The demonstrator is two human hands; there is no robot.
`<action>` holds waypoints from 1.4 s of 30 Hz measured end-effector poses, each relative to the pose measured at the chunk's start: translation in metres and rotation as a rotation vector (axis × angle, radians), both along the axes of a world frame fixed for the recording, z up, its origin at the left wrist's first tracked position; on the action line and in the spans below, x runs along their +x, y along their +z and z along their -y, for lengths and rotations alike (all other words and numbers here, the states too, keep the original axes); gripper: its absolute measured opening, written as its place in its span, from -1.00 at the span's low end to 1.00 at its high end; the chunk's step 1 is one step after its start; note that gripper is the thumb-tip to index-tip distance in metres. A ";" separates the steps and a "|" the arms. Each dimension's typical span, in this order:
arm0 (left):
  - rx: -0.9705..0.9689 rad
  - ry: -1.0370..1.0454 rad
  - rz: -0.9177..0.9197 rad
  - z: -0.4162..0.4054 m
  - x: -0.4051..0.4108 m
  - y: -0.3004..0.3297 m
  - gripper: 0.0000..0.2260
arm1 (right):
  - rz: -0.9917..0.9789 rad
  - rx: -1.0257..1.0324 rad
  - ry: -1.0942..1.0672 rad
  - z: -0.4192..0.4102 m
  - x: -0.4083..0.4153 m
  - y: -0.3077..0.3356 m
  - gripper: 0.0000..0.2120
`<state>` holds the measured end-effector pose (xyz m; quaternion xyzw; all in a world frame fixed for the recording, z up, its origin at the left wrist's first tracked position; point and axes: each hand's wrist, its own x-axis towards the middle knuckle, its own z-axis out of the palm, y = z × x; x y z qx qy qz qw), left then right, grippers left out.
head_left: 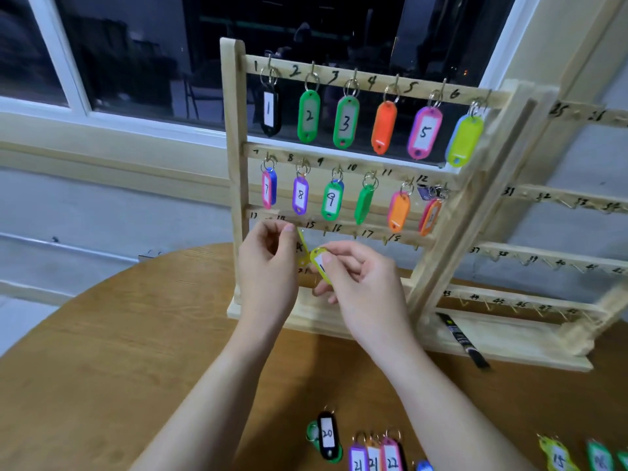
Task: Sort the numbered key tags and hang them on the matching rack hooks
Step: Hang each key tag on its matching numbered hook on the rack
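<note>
Two hands' grip (295, 253) pinched on yellow tags (317, 263) below rack (234, 164).

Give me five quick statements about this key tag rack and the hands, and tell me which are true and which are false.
1. The right hand pinches a yellow tag. True.
2. The tag under hook 1 is orange. False: it is black.
3. A black tag marked 20 lies on the table. True.
4. The hooks of the second rack, on the right, are full of tags. False: they are bare.
5. The left hand rests flat on the table. False: it is raised at the rack's third row.
</note>
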<state>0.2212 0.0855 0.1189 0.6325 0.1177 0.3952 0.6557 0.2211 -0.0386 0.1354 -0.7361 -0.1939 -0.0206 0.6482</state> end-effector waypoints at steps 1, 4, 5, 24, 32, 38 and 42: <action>0.003 -0.005 -0.008 0.000 0.000 0.000 -0.81 | 0.005 0.008 -0.001 -0.004 0.001 0.001 -0.92; 0.011 0.006 -0.025 0.000 -0.001 -0.002 -0.85 | 0.027 0.017 -0.034 -0.015 0.004 0.001 -0.98; 0.001 0.003 -0.032 0.000 -0.001 -0.003 -0.86 | 0.037 0.009 -0.050 -0.018 0.005 0.001 -0.96; 0.019 -0.254 -0.119 -0.041 0.002 -0.005 -0.72 | 0.139 -0.044 -0.221 -0.043 0.018 0.012 -0.89; 0.095 -0.282 -0.112 -0.049 0.002 -0.004 -0.82 | 0.201 -0.109 -0.314 -0.057 0.025 0.009 -0.85; 0.101 -0.296 -0.126 -0.052 0.001 -0.003 -0.82 | 0.229 -0.170 -0.336 -0.062 0.028 0.007 -0.83; 0.121 -0.297 -0.136 -0.053 -0.001 -0.002 -0.84 | 0.249 -0.166 -0.320 -0.063 0.025 0.004 -0.81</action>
